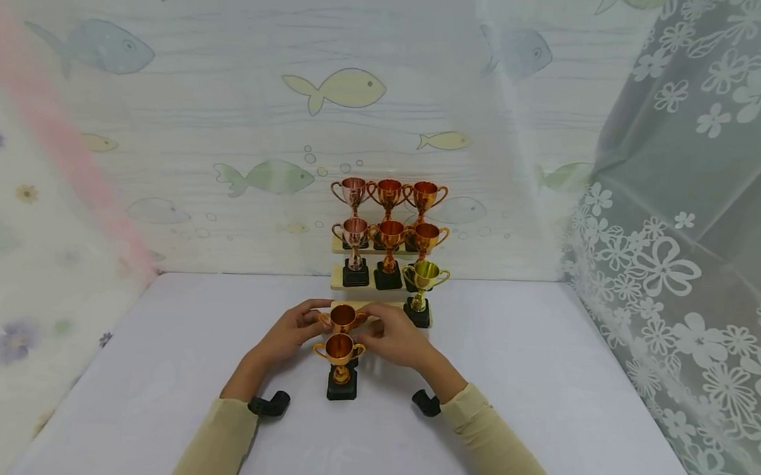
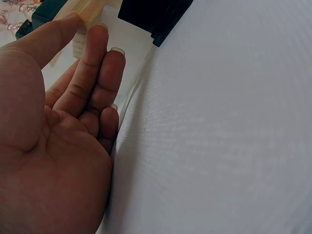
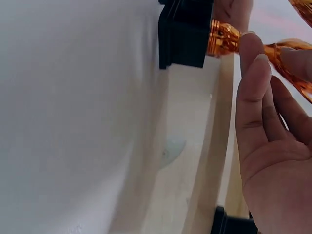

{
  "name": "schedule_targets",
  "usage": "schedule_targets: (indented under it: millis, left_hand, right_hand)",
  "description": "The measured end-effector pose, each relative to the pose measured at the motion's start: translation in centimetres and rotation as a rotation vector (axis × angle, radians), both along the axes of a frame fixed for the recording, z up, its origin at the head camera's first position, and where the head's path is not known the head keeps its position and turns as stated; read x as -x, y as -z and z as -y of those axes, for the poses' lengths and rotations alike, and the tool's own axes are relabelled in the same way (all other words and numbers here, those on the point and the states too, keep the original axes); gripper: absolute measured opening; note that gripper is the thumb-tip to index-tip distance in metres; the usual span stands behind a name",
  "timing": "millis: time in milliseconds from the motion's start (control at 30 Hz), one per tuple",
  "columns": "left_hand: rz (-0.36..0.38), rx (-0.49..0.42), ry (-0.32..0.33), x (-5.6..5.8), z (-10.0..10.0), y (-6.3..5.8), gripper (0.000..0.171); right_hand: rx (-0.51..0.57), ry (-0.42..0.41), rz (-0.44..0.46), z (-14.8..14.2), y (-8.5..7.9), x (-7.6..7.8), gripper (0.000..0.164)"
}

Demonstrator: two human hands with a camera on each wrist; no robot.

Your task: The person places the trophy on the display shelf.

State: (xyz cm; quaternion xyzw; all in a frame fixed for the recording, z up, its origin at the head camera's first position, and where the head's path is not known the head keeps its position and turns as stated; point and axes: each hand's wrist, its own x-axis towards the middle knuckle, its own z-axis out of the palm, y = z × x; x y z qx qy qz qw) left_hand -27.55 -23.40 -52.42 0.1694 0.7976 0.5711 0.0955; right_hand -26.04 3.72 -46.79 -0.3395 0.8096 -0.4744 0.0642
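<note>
A copper-coloured trophy cup (image 1: 343, 318) with two loop handles stands between both hands at the front of the tiered wooden stand (image 1: 338, 278). My right hand (image 1: 398, 334) pinches it; in the right wrist view, thumb and fingers are at its bowl and stem (image 3: 224, 41), above the black base (image 3: 183, 36). On the other side, my left hand (image 1: 287, 338) has loosely bent fingers, holding nothing; its thumb lies at the stand's pale wooden edge in the left wrist view. Directly in front, a second copper-coloured trophy cup (image 1: 341, 374) stands upright on the table.
The upper two steps carry pink-copper and orange-copper trophies (image 1: 389, 195) in rows. A gold trophy (image 1: 420, 282) occupies the lowest step's right end. White cloth covers the table (image 1: 157, 398); a fish-print curtain (image 1: 233, 118) hangs behind, lace (image 1: 666, 278) at the right.
</note>
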Motion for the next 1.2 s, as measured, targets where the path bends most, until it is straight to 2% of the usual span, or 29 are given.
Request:
schedule_targets:
  millis: [300, 667, 867, 1200]
  left_hand:
    - [-0.003, -0.013, -0.004, 0.1, 0.0, 0.0, 0.049]
    - [-0.007, 0.0, -0.017, 0.2, 0.0, 0.2, 0.047]
    - [0.0, 0.01, -0.021, 0.0, 0.0, 0.0, 0.048]
    - [0.019, 0.011, -0.032, -0.6, -0.2, -0.5, 0.049]
  right_hand:
    - [-0.065, 0.039, -0.027, 1.5, 0.5, 0.6, 0.031]
    - [-0.074, 0.106, 0.022, 2.1, 0.6, 0.1, 0.022]
    - [-0.062, 0.106, 0.026, 2.0, 0.5, 0.0, 0.022]
    - [-0.051, 0.097, -0.029, 1.5, 0.0, -0.3, 0.021]
